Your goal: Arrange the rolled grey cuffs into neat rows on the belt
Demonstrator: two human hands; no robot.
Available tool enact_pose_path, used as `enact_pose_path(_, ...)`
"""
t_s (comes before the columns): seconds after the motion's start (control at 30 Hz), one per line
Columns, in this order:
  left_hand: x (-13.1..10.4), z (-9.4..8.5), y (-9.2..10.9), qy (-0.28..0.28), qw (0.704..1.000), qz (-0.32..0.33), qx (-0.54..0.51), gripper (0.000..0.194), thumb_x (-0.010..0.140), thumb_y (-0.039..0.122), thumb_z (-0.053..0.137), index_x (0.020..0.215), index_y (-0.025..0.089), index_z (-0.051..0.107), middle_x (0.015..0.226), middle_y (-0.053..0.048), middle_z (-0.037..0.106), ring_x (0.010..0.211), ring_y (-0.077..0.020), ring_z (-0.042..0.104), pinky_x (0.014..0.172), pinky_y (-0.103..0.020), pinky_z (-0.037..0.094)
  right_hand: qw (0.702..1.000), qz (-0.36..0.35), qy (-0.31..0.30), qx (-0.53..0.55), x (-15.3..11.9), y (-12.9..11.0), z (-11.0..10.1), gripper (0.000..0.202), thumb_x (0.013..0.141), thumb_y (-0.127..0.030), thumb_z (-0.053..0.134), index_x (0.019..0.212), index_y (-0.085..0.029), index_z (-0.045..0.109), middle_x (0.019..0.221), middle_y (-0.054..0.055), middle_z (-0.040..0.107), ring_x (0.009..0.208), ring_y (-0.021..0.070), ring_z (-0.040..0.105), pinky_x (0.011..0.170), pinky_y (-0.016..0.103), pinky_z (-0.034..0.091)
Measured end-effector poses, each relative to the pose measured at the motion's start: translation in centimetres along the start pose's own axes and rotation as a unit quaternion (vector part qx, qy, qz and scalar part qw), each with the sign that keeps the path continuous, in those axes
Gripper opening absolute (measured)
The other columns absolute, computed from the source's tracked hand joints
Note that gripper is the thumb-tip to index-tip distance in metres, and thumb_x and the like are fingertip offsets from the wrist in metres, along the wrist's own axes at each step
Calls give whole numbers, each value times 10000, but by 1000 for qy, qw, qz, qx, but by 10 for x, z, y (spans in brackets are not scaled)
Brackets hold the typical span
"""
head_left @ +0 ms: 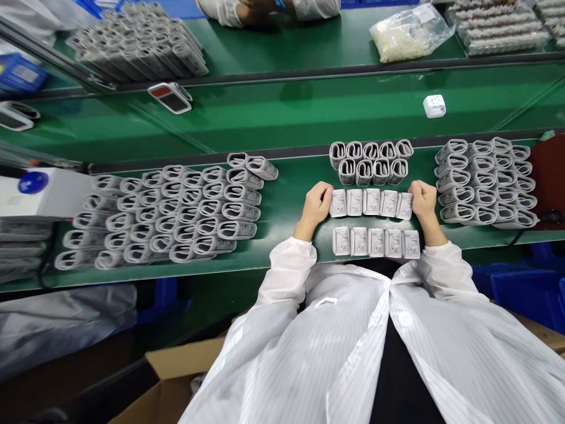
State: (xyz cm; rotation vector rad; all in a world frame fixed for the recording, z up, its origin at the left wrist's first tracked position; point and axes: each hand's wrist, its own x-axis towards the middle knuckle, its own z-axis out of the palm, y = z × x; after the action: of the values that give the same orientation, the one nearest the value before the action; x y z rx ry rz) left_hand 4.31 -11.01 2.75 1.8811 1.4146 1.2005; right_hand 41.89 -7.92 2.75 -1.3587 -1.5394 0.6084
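Observation:
A row of folded grey cuffs (372,202) lies with printed faces up on the green table (291,171). My left hand (318,203) closes on the row's left end, and my right hand (422,199) closes on its right end. Nearer to me lies a second row of folded cuffs (376,242), printed faces up, untouched. Just beyond my hands, two rows of rolled cuffs (371,160) stand with their looped ends showing.
Many rolled cuffs (168,215) fill the table's left side; another block (485,182) stands at right. A white box (48,197) is far left. The upper shelf bears more cuffs (141,44) and a plastic bag (408,35). Another person's forearms (269,9) rest at the top.

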Motion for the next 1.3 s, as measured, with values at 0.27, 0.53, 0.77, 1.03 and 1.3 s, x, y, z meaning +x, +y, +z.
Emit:
enact_pose_path(0.27, 0, 0, 1, 3, 1000, 7, -5, 515, 1171, 622, 426, 923, 233, 655, 936, -86, 731, 882, -222, 671, 832, -392, 531, 1000, -4, 4, 6, 0, 1, 1, 799, 1055, -882, 547, 573, -246, 505, 558, 1, 508, 541, 163, 444, 588, 368, 324)
enact_pose_path(0.53, 1, -1, 0, 1, 1000, 2, -4, 522, 1168, 640, 416, 926, 239, 648, 945, -89, 733, 892, -228, 673, 843, -400, 536, 1000, -3, 1, 3, 0, 1, 0, 791, 1057, -877, 550, 579, -248, 529, 562, 6, 520, 546, 174, 460, 594, 370, 334)
enact_pose_path(0.77, 1, -1, 1, 1, 1000, 4, -7, 515, 1166, 630, 424, 918, 239, 648, 934, -85, 725, 881, -228, 666, 835, -403, 532, 1000, 4, 0, -5, 1, -1, 0, 799, 1044, -897, 535, 574, -250, 527, 561, 6, 524, 550, 174, 464, 594, 364, 340)
enact_pose_path(1.03, 0, 0, 0, 0, 1000, 0, -2, 532, 1168, 649, 405, 928, 242, 648, 950, -89, 736, 905, -231, 680, 858, -404, 542, 1000, -1, 2, -1, 1, -1, 0, 798, 1051, -886, 532, 573, -247, 524, 564, 10, 523, 548, 172, 459, 596, 360, 332)
enact_pose_path(1.3, 1, 0, 1, 0, 1000, -5, -1, 535, 1166, 659, 401, 931, 247, 648, 947, -86, 735, 896, -235, 678, 847, -412, 538, 1000, -2, 2, -2, 1, 1, 1, 820, 1043, -926, 513, 579, -250, 525, 559, 8, 521, 542, 171, 452, 591, 366, 332)
